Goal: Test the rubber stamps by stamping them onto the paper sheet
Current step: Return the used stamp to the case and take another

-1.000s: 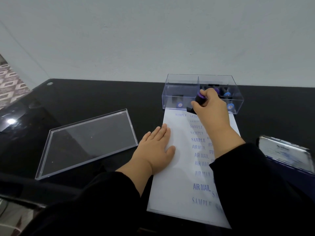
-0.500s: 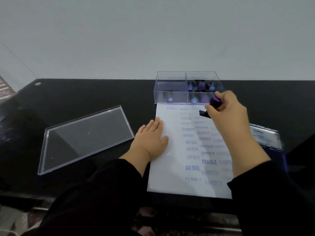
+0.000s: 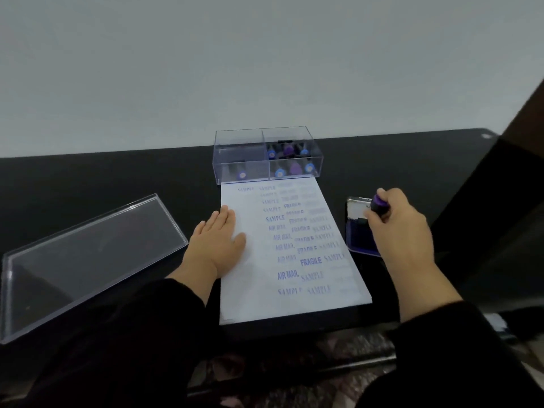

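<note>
- The right hand (image 3: 397, 228) has its fingers curled round a rubber stamp (image 3: 379, 205) with a purple handle, holding it from above; only the handle's top and a dark bit of the body show past the fingers.
- Directly under that grip sits the open ink pad (image 3: 360, 234), its blue-purple bed below the stamp and its raised lid (image 3: 356, 208) just beyond the fingertips. Whether the stamp face is touching the ink I cannot tell, the hand covers it.
- To the left of the gripping hand, just beside the ink pad, lies the paper sheet (image 3: 294, 254) on the black table (image 3: 117, 178), already printed in blue with rows of SAMPLE, AIR MAIL and FRAGILE, some crisp, some faint.
- The left hand (image 3: 219, 240) lies flat on the sheet's left edge, fingers straight and close together, palm pressing the paper down, well apart from the right hand with the printed rows between them.
- Beyond the grip and off to its left, at the far end of the sheet, stands a clear plastic box (image 3: 244, 142) with a divider; more stamps (image 3: 290, 161) with blue and purple tops lie in its right compartment, and one dark stamp (image 3: 241, 172) in the left.
- Far to the left of both hands rests the clear box lid (image 3: 88, 254), lying flat on the table.
- Both arms wear black sleeves (image 3: 141, 334).
</note>
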A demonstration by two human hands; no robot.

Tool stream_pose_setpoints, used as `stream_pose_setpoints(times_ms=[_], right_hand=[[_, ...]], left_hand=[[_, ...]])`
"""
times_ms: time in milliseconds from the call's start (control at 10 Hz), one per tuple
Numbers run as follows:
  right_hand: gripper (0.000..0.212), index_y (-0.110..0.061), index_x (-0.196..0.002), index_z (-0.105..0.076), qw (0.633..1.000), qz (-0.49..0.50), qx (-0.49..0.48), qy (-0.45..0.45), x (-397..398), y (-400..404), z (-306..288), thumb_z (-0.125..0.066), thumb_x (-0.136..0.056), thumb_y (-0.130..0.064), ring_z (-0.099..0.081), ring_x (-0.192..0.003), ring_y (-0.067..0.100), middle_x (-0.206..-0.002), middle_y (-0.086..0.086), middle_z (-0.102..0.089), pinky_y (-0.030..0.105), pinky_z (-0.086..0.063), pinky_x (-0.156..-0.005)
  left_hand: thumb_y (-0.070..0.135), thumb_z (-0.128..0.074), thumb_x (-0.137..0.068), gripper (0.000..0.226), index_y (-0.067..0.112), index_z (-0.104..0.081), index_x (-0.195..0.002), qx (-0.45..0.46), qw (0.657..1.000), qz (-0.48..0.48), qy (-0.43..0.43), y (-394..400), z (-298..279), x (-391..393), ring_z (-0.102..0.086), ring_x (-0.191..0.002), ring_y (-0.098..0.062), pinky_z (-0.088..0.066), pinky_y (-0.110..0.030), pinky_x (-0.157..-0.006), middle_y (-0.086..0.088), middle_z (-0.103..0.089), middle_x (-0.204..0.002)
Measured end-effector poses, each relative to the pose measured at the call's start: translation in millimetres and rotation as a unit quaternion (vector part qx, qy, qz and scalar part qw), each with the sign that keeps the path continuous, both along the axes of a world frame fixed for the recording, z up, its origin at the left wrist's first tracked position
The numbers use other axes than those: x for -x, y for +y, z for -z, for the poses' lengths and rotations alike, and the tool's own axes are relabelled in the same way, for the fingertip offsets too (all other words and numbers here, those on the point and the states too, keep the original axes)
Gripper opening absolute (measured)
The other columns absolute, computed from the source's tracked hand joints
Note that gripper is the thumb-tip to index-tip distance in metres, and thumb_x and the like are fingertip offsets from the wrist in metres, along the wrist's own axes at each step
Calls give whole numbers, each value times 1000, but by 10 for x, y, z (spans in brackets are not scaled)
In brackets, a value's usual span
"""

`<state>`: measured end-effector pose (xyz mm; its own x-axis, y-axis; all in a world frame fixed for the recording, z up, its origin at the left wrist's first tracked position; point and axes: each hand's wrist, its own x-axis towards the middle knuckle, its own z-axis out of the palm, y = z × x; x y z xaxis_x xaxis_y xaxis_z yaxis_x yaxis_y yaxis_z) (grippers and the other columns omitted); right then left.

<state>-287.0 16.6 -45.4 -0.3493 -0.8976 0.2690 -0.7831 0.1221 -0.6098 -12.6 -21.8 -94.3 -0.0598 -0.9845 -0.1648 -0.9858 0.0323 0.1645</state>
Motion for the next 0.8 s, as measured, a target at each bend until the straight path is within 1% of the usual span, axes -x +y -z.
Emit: stream_pose_setpoints(times_ms=[100,200,300,400,700,800], right_hand=[[24,-17,-114,-51,1000,6,-22,15,-5,-11,65,-57,-91,-18,-59,-95,31,-106,10,-64,31,-40,-69],[21,-16,-113,-51,1000,13,-23,16,-26,-16,111,-56,-92,-16,-56,-84,26,-104,10,-63,30,-37,-64],[19,-17,-111,-51,999,25,-17,10,-40,-29,122,-55,-92,-14,-53,-82,25,-108,9,-63,30,-37,-63],[21,-18,-111,-50,999,29,-12,14,-43,-37,145,-56,-91,-14,-47,-77,21,-103,10,-63,31,-39,-62],[24,-18,-114,-49,999,36,-18,23,-50,-29,146,-56,-91,-14,-48,-74,22,-97,8,-60,31,-39,-58],[23,-17,-113,-50,999,38,-10,26,-61,-8,134,-55,-91,-14,-47,-74,21,-89,2,-53,30,-37,-58]], left_hand=[[38,-18,-102,60,15,5,-152,2,1000,-1,2,-3,6,6,6,-147,-13,3,-32,-118,0,11,-160],[38,-18,-102,59,16,5,-152,3,1000,-1,5,-4,12,9,6,-147,-13,3,-32,-118,1,11,-160],[37,-18,-102,59,16,4,-153,3,1000,-4,8,-1,10,13,6,-147,-13,3,-32,-119,1,10,-160],[37,-18,-102,59,16,4,-153,4,1000,-3,9,-1,16,13,6,-147,-12,3,-32,-118,1,11,-160],[37,-18,-102,59,17,4,-153,4,1000,-3,10,-5,20,9,6,-147,-12,3,-32,-118,2,10,-160],[37,-19,-102,59,17,3,-153,5,1000,-6,14,2,14,11,6,-147,-12,3,-32,-119,3,10,-160]])
